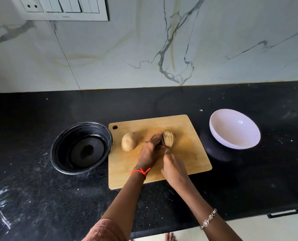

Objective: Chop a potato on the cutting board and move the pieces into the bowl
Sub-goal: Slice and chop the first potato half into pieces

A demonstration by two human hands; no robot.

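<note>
The cutting board (188,157) lies flat on the black counter (40,197), and everything else is arranged around it. On the board, the left hand (149,152) presses down on the uncut part of a potato (169,140), fingertips curled back beside the blade, probably so the round thing cannot roll while it is cut. The right hand (173,168) is closed around the handle of a knife (163,140), whose blade stands upright in the potato just beside the left fingertips. Past the blade, on the board's right half, the slices already made lean together as a fanned stack, not yet moved.

A second potato (128,142) waits whole on the board's left half, well apart from the blade (out of the knife's way, it seems).

The white bowl (234,129) sits empty on the counter just off the board's right edge, on the slices' side, which should make the transfer short. A black bowl (81,147) sits off the board's left edge, touching or nearly touching it; I cannot tell which.

The chopping looks partly done, with no pieces in the white bowl.
</note>
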